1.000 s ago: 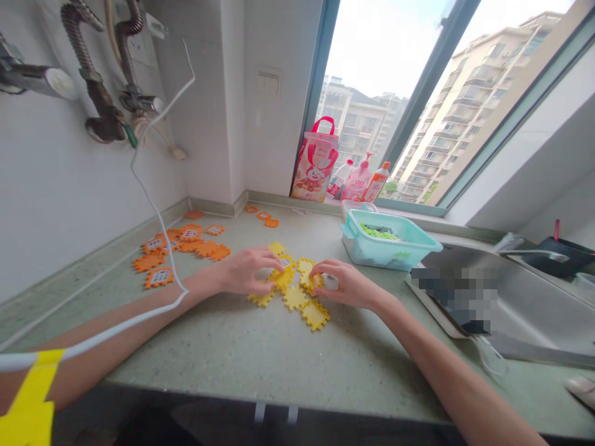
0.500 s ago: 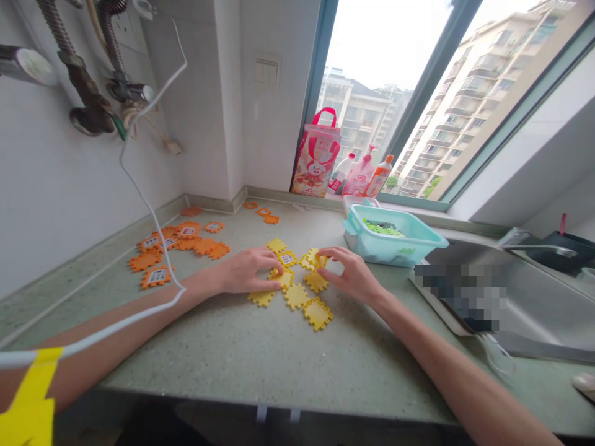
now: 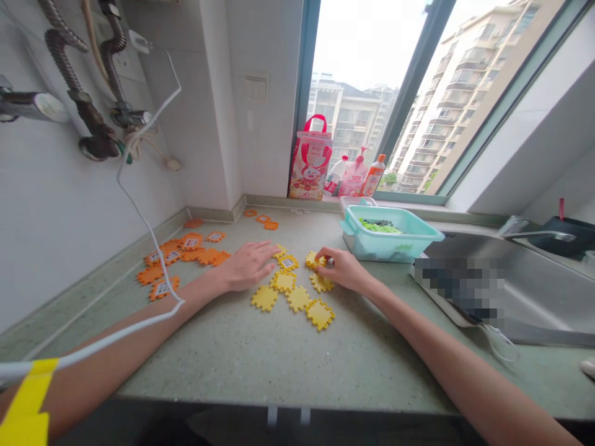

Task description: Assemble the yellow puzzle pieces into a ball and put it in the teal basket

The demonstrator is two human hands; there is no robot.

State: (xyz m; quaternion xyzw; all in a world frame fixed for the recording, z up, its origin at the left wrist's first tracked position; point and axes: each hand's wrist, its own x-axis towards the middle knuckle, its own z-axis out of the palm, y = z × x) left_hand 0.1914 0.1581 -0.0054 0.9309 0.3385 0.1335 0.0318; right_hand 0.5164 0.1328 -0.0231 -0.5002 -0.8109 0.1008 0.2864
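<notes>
Several yellow interlocking foam tiles (image 3: pixel 297 298) lie on the green countertop (image 3: pixel 260 353) in front of me. My left hand (image 3: pixel 248 265) rests flat, fingers stretched toward a yellow tile with a white label (image 3: pixel 287 262) and another half-hidden tile. My right hand (image 3: pixel 341 269) pinches a yellow tile (image 3: pixel 312 259) at its fingertips, just above a further yellow tile (image 3: pixel 320 283). Three yellow tiles lie loose nearer to me.
Orange foam tiles (image 3: pixel 179 255) are scattered at the left by the wall, a few more (image 3: pixel 263 218) near the corner. A teal tub (image 3: pixel 389 233) with green pieces stands right of my hands. A sink (image 3: pixel 520 291), bottles (image 3: pixel 357 177) and a pink bag (image 3: pixel 309 161) line the window side. A white cable (image 3: pixel 139 210) hangs across my left arm.
My left hand lifted off the tiles it pressed and slid up and left, lying flat. My right hand moved up with a yellow tile pinched in its fingers. The camera tilted slightly.
</notes>
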